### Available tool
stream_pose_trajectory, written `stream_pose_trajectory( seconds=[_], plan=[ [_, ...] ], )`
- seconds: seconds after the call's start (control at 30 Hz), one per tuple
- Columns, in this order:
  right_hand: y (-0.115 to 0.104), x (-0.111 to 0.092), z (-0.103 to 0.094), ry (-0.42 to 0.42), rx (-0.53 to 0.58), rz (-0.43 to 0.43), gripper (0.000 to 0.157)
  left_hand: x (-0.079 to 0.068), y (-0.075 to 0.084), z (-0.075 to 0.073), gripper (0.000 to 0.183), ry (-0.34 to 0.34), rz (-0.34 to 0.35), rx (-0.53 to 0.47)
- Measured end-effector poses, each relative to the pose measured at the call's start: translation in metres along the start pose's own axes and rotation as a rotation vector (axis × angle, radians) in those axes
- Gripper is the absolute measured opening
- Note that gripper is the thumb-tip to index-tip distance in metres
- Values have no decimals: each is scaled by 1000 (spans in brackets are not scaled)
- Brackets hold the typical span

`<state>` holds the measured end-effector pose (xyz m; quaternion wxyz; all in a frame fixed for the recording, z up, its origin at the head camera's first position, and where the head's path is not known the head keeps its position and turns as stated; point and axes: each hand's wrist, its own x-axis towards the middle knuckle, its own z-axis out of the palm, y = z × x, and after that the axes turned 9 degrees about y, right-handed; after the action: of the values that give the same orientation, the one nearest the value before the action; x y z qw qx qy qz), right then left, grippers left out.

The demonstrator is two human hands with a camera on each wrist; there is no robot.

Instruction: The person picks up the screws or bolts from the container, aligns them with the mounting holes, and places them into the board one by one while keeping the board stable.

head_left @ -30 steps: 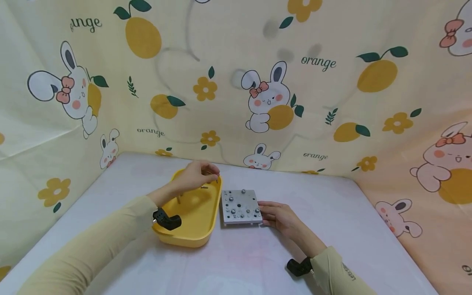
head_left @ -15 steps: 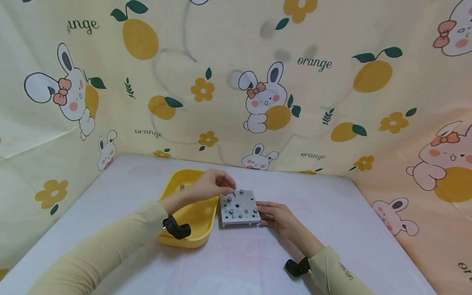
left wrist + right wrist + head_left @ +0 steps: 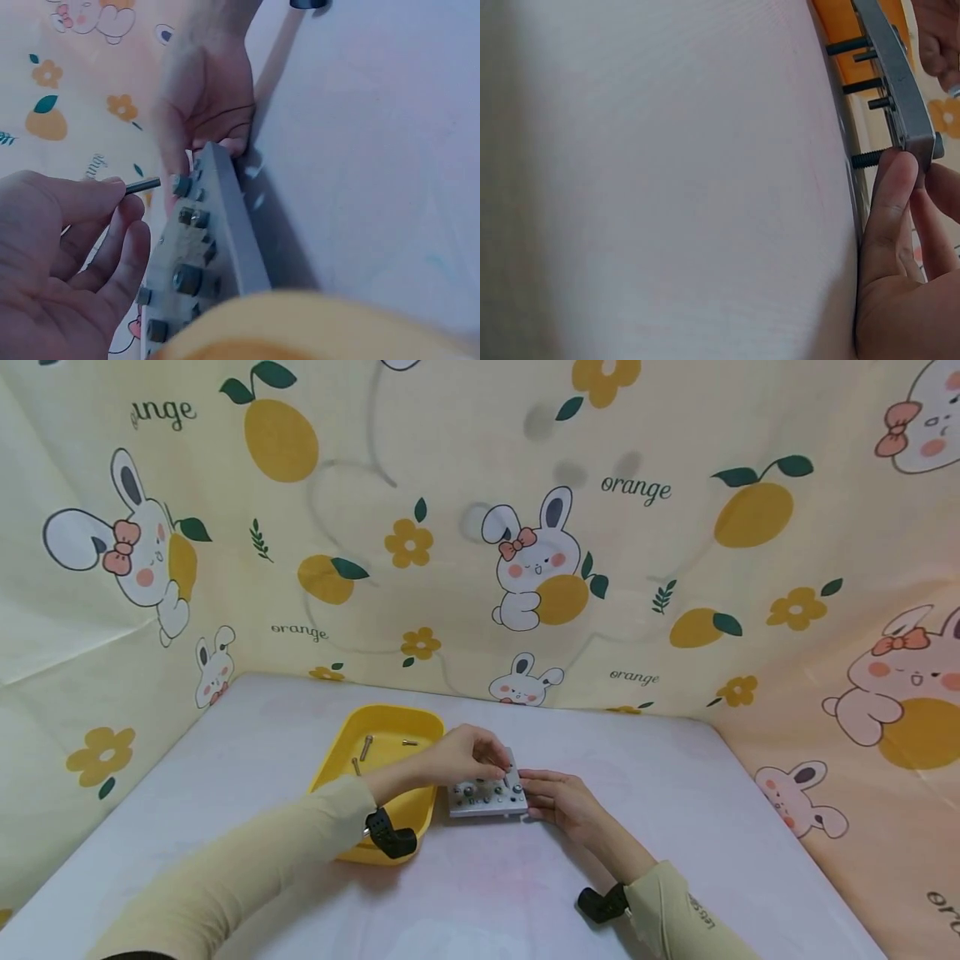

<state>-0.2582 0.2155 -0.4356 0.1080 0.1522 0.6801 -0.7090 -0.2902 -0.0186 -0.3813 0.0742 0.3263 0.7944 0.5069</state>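
Note:
My left hand (image 3: 467,755) is over the metal plate (image 3: 489,808), pinching a thin screw (image 3: 142,185) between thumb and fingertips. The screw's bare shank sticks out toward the plate's face in the left wrist view, and its other end is hidden in the fingers. Several socket-head screws (image 3: 187,279) stand in the plate. Along the right edge of the plate, my right hand (image 3: 567,802) grips it between thumb and fingers. In the right wrist view, threaded screw ends (image 3: 868,159) protrude from the plate's underside toward the table.
To the left of the plate, close beside it, is a yellow tray (image 3: 330,767). Several loose screws (image 3: 366,747) lie in it, and my left forearm crosses above. A printed cloth (image 3: 450,568) hangs behind and around the white table (image 3: 525,893).
From over the tray, my left hand has moved right with the screw and is now above the plate's right part. My right hand keeps its grip on the plate's edge.

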Motion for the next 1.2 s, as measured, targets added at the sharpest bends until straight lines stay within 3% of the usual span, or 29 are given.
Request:
stream_pose_trajectory(
  seconds=[0.4,1.2],
  plan=[
    [2,0,0,-21,7,-24,37,4,-2,18,12,-64,0,38],
    [2,-1,-2,-33,19,-21,38,5,3,23,15,-99,-44,17]
  ],
)
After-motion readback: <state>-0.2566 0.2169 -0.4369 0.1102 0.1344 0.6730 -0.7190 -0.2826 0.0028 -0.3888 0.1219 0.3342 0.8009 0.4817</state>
